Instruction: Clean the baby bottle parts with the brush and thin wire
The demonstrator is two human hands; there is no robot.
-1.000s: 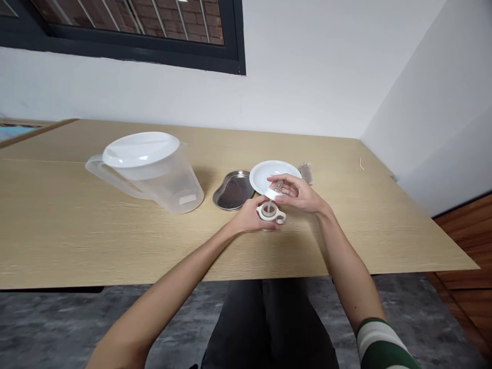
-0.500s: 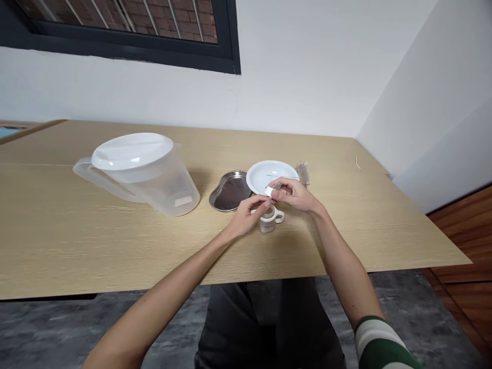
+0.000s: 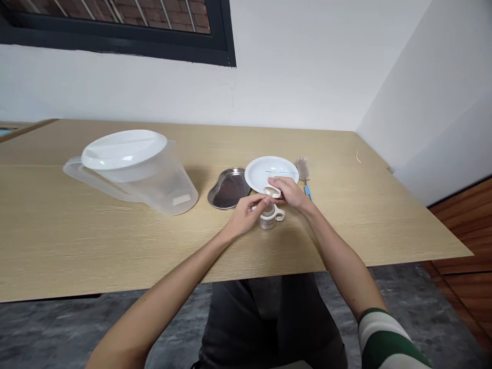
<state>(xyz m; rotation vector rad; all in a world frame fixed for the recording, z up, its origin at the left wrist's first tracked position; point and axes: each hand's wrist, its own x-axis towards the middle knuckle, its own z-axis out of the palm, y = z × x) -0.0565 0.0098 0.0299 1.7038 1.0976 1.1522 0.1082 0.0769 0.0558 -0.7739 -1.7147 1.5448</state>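
Note:
My right hand (image 3: 289,191) is closed round a small white cap-like piece (image 3: 272,191), whose round hollow side faces me. Just below it, the thumb and fingers of my left hand (image 3: 249,211) are pinched together at the piece's lower edge; what they grip is too small to make out. Under both hands a small white mug (image 3: 268,224) stands upright on the table, its handle pointing right. Behind the hands lies a white oval plate (image 3: 258,173) with a thin wire-like stick (image 3: 282,172) across it. Touching or nearly touching the plate is a kidney-shaped metal tray (image 3: 228,190).
A large clear pitcher (image 3: 165,179) with a white lid stands on the left of the wooden table (image 3: 115,256). Right of the plate lies a bristle brush (image 3: 303,169) with a blue handle. A small bent white strip (image 3: 357,157) lies farther right, near the wall.
My right hand has turned the white piece so that its hollow side now shows. The brush's blue handle has come into sight beside my right hand. My left hand stays pinched over the mug.

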